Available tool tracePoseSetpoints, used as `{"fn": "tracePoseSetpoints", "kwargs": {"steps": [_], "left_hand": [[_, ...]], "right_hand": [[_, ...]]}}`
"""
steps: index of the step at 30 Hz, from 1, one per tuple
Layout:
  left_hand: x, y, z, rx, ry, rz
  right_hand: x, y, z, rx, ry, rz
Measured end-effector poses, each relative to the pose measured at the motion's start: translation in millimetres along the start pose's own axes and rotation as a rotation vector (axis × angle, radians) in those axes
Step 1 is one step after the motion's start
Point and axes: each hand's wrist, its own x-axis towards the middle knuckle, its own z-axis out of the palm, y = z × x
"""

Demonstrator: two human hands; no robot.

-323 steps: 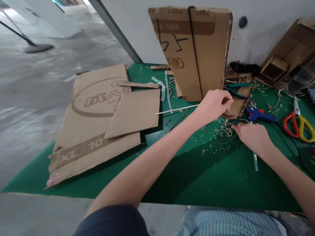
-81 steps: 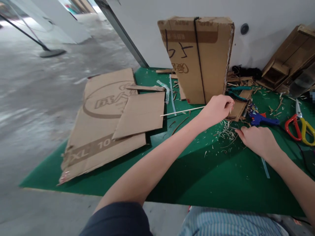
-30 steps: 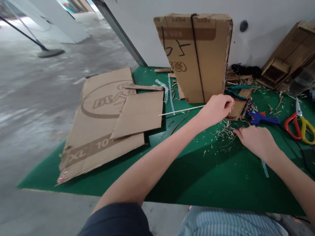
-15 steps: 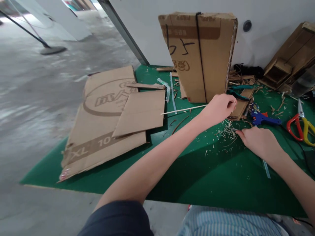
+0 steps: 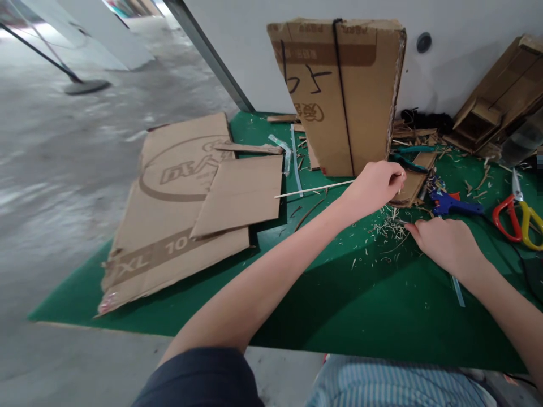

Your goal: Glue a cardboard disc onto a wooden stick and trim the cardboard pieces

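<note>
My left hand (image 5: 375, 182) is closed on a thin pale wooden stick (image 5: 316, 189), whose long end sticks out leftward past my wrist. Just below and to the right, my right hand (image 5: 445, 243) is closed around a small knife; only its narrow grey blade (image 5: 399, 221) shows, and the handle is hidden in my fist. Under the blade lies a heap of fine pale wood shavings (image 5: 388, 229) on the green table (image 5: 339, 316). The stick's near end is hidden by my left fingers.
Behind my left hand stands a tall cardboard box (image 5: 339, 102). Flat cardboard sheets (image 5: 169, 198) lie at left. To the right are teal-handled pliers (image 5: 409, 158), a blue glue gun (image 5: 456, 204) and red-and-yellow scissors (image 5: 515, 215). A cardboard structure (image 5: 487, 96) leans at the back right.
The view has shifted very slightly. Both hands keep their grip and nearly the same place; nothing else has visibly moved.
</note>
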Motion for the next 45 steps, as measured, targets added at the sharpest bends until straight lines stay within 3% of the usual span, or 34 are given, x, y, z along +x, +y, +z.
{"fn": "tracePoseSetpoints", "kwargs": {"steps": [6, 14, 23, 33, 39, 45], "left_hand": [[0, 0, -0.5, -0.006, 0.003, 0.005], [-1, -1, -0.5, -0.006, 0.006, -0.005], [0, -2, -0.4, 0.019, 0.019, 0.001], [2, -6, 0.9, 0.013, 0.030, 0.001], [0, -4, 0.1, 0.018, 0.037, -0.014], [1, -4, 1.4, 0.019, 0.042, -0.023]], "right_hand": [[2, 1, 3, 0.007, 0.046, 0.011], [-4, 0, -2, 0.024, -0.085, 0.018], [3, 6, 7, -0.015, 0.093, 0.047], [-1, 0, 5, -0.011, 0.004, 0.013], [2, 5, 5, -0.022, 0.108, 0.044], [1, 0, 6, -0.019, 0.012, 0.024]]}}
